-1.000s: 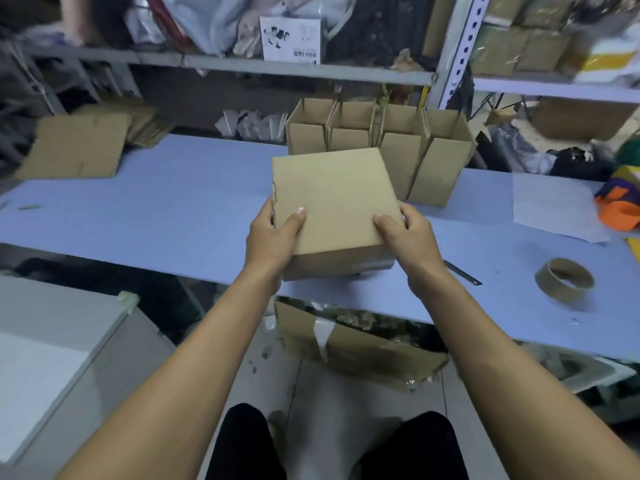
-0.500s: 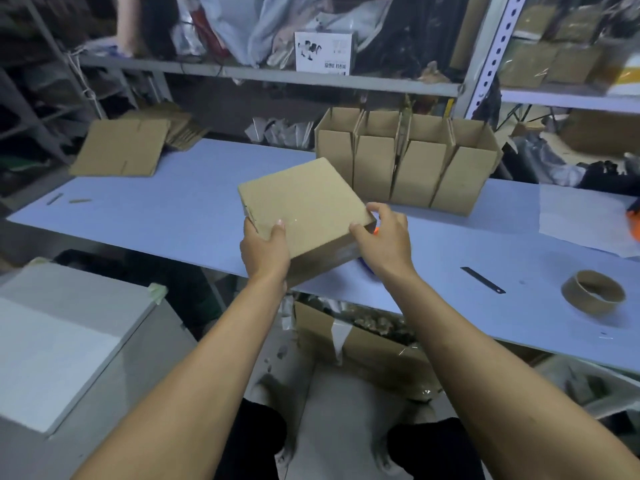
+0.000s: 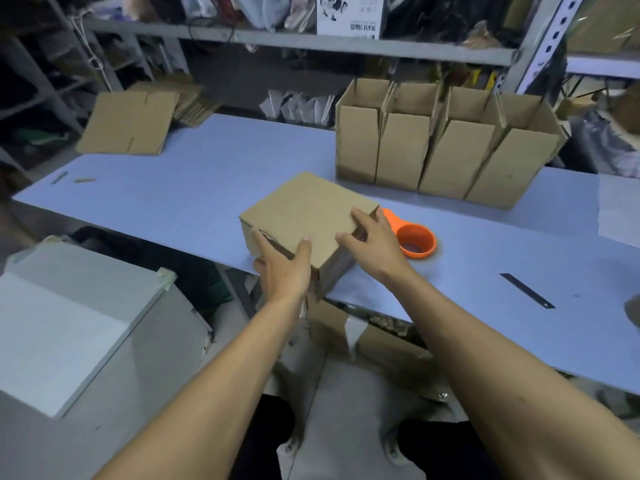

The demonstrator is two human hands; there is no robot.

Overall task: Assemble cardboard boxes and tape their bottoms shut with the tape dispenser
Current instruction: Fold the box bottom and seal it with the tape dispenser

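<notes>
Item one, as I log it: cardboard box [image 3: 308,216], plain brown corrugated board, matte, squared-up block lying at a skew near the front edge of the pale blue table [image 3: 194,195], broad face up.

Left hand [image 3: 282,268]: grasps the near corner of that box, thumb on the top face, fingers wrapped down the left side.

Right hand [image 3: 372,242]: fingers spread and nearly straight, resting flat on the box's right top edge, not clenched.

Tape dispenser [image 3: 412,237]: orange plastic, glossy, ring-shaped with a tapered handle, on the table just beside the box's right side, touching distance from the right hand.

Four open boxes [image 3: 446,150]: same board, upright, flaps raised, in a tight row behind.

Flat cardboard sheets [image 3: 128,123]: stacked far left.

Thin dark blade [image 3: 526,291]: flat strip, well right.
</notes>
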